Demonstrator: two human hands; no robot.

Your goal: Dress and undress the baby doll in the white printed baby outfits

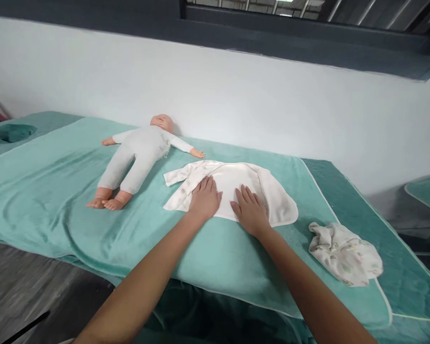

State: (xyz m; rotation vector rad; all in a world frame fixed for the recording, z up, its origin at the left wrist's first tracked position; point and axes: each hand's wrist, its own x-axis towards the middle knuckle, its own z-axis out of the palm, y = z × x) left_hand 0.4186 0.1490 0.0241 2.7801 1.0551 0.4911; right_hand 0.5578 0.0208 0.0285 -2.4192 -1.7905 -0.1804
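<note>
White fabric lies spread under two bare hands: it is a small garment [226, 184], placed near the middle of the light green blanket [215, 253], between its far edge by the wall [236, 95] and its near edge. The left hand [205, 197] and right hand [251, 210] are both open, palms down, gripping nothing; they rest on it side by side with a gap between, probably so that their pressure holds the cloth smooth and stops it sliding on the plush surface. One patterned sleeve [176, 176] reaches out towards the doll [145, 145], while the garment's other side is bunched in soft folds beside the right hand. The doll lies face up, head towards the far edge and feet towards the near edge, arms spread; set to the left, it seems to leave room for the cloth to lie flat. A crumpled printed cloth [346, 253] straddles the blanket's right edge onto the darker green cover [412, 258], apart from the hands, perhaps just put aside. As for containers, none can be made out; whether the crumpled cloth wraps anything, its folds do not show.
</note>
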